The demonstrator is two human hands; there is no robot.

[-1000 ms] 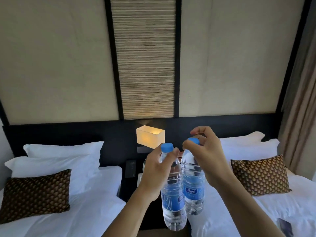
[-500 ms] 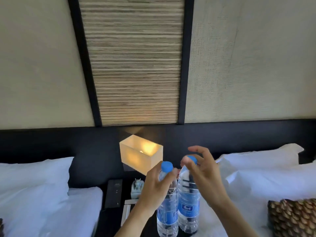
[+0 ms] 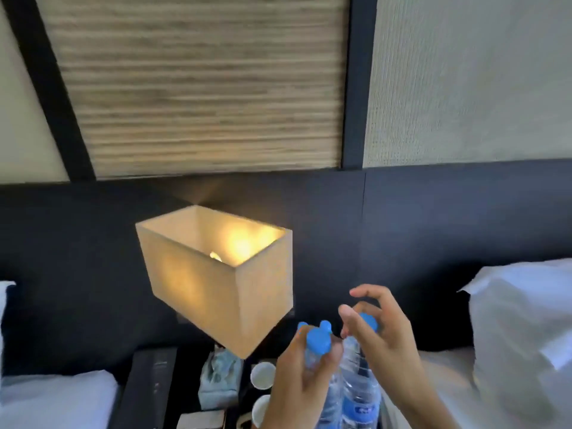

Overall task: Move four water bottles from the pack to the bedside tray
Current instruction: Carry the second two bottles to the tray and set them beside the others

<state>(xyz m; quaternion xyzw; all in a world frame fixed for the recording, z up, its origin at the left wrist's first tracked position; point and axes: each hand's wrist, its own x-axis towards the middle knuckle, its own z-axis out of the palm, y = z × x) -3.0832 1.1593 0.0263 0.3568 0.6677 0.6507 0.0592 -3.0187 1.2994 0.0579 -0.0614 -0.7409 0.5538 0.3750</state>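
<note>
Two bottles, one gripped at the neck by each closed hand: left hand [image 3: 301,379], right hand [image 3: 383,345]. Both hang above the bedside bench [image 3: 154,385], beside the lamp [image 3: 216,274]. Next: lower upright, clear of the cups [image 3: 262,375].

Legible text: none confirmed.
The clear plastic water bottle with blue cap [image 3: 360,394], held in the right hand [image 3: 382,339] just right of the lit beige box-shaped lamp shade [image 3: 216,274], carries a blue label [image 3: 360,409] with a white oval mark; its characters are too blurred to read. The neighbouring bottle's label is hidden behind the left hand [image 3: 301,382]. Small marks on the dark flat remote-like slab [image 3: 151,388], lower left of the lamp shade, are likewise unreadable.
</note>
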